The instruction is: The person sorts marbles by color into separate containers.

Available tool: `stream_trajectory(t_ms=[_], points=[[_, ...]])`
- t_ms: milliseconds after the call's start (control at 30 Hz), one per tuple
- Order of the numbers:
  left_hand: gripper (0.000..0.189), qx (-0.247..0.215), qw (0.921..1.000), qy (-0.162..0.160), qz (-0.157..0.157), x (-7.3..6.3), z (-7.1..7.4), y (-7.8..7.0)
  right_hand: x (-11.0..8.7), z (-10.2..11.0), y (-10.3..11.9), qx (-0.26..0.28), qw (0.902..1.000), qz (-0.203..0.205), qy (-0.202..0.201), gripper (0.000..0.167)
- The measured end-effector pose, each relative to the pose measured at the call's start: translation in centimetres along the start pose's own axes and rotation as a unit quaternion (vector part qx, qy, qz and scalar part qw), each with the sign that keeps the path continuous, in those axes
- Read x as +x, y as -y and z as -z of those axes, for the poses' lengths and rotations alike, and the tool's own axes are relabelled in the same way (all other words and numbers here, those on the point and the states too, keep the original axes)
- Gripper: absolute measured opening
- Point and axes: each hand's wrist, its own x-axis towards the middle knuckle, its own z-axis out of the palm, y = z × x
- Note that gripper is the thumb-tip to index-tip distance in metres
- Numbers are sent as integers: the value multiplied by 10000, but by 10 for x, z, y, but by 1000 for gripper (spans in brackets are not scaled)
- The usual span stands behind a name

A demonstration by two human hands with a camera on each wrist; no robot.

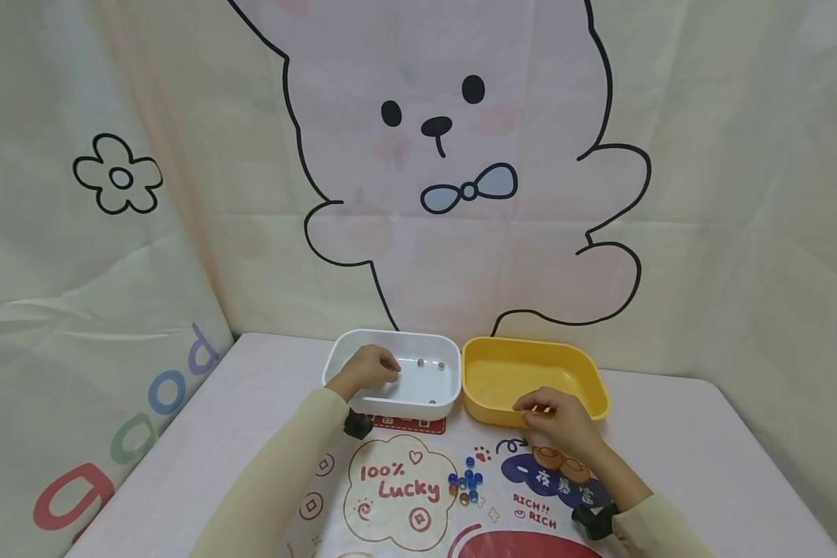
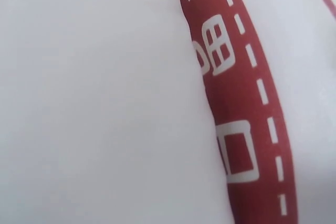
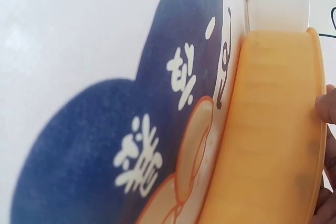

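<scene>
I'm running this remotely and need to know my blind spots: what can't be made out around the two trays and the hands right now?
- Left hand in the white tray: head view too small to tell whether its grip holds a bead; left wrist view shows only tablecloth.
- Right hand at the yellow tray: fingertips' contents hidden by the hand; right wrist view shows only a fingertip at the frame edge.
- Bead pile: too small to count.

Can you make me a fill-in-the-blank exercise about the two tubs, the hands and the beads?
1. The left hand reaches inside the ____ tub.
2. The right hand rests at the near rim of the ____ tub.
3. The loose pile of beads on the mat is mostly ____ in colour.

Missing words: white; yellow; blue
</scene>
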Motion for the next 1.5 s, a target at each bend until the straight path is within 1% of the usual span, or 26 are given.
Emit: stream_trajectory(t_ms=[100, 133, 300, 533, 733, 900, 1033, 1200, 1267, 1400, 1500], points=[[8, -13, 10000, 31, 93, -1, 0, 0, 0, 0, 1, 19, 10000, -51, -10, 17], [9, -24, 9999, 39, 127, -1, 0, 0, -1, 0, 1, 14, 10000, -13, -12, 17], [9, 50, 9998, 62, 161, -1, 1, 3, -2, 0, 3, 52, 10000, -18, -24, 16], [10, -20, 9997, 107, 221, -1, 0, 5, -4, 0, 6, 75, 9999, -120, 25, 17], [10, 6, 9997, 129, 183, -1, 1, 5, -5, -1, 6, 99, 9998, -149, 19, 17], [9, 125, 9998, 119, 78, -3, 4, 5, -6, -2, 6, 66, 9998, -190, 7, 16], [12, 163, 9998, 43, -124, -7, 11, 3, -6, -2, 6, 0, 9999, -163, -15, 15], [16, 127, 9987, -163, -458, -14, 19, 0, -5, -1, 5, 9, 10000, -67, -62, 15], [17, 116, 9982, -239, -545, -17, 22, -1, -5, -1, 4, 17, 9999, -30, -98, 15], [18, -6, 9973, -415, -603, -23, 25, -4, -4, -1, 3, 5, 9999, 31, -105, 14], [15, -47, 9965, -606, -577, -30, 26, -4, -4, -1, 3, -4, 10000, -17, -63, 14]])
